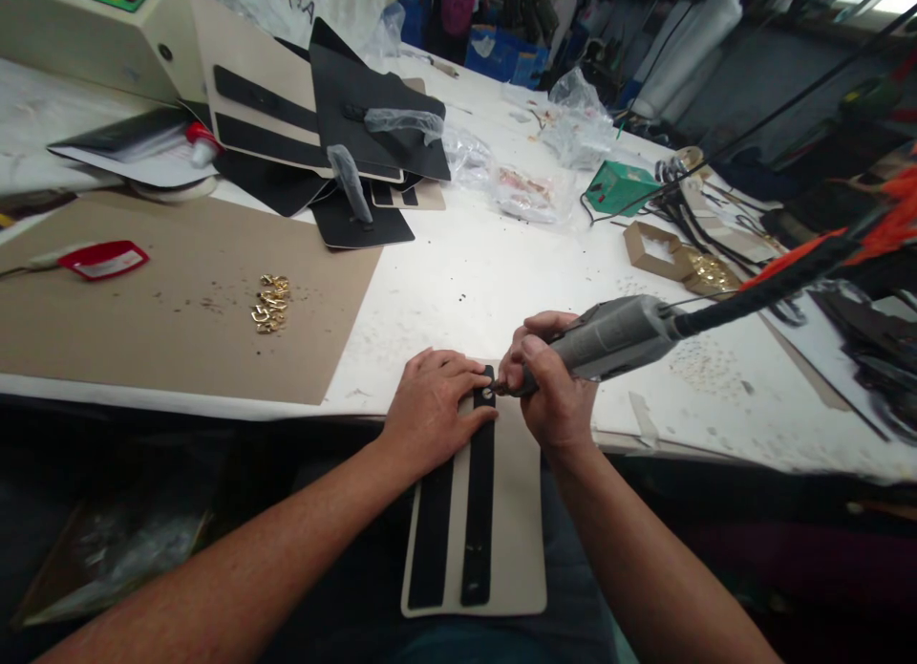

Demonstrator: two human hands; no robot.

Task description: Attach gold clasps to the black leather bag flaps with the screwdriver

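My right hand [551, 387] is wrapped round a grey power screwdriver [608, 337], which is tilted with its tip down to the left. The tip meets a small round metal fitting [488, 393] near the far end of a black strap [479, 511]. The strap lies lengthwise on a beige panel [517, 530] with rounded corners, next to a second, wider black strip. My left hand [437, 401] lies on the panel's far left part, fingers stretched out, thumb and fingertips on the strap either side of the fitting. The panel's near half juts past the table edge over my lap.
Small gold hardware [271, 304] lies on a brown board [179, 349] at left, near a red tag-like piece [104, 260]. Black and beige panels [379, 119] are piled behind. At right are a green box [620, 187], a small cardboard box [655, 251] and the tool's cord [774, 282].
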